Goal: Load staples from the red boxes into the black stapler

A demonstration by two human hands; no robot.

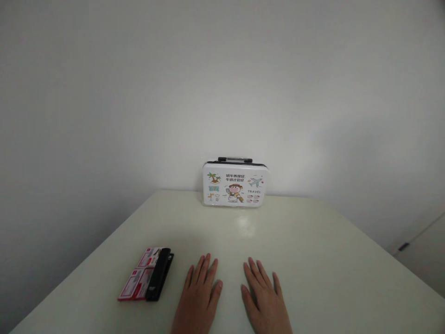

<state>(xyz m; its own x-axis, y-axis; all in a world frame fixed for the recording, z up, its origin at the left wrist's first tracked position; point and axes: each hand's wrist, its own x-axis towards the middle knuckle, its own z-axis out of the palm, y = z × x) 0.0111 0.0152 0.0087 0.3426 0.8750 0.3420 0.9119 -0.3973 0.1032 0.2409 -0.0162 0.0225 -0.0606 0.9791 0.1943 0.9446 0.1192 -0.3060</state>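
Head view shows both hands laid palm down on the desk [323, 264], the left hand [197, 294] and the right hand [264, 301] set apart. On each, the fingers are extended and slightly spread, and nothing is held; a resting stage, with no handling begun, seems to be shown. Beside the left hand, a black stapler-like tool [159, 278] is placed along red-and-white packs [134, 284]; whether it is partly supported by them cannot be told. Farther back, a white printed case [239, 188] is stood upright near the wall [222, 93]. For the tool to be grasped, the left hand would need to be lifted and shifted sideways.
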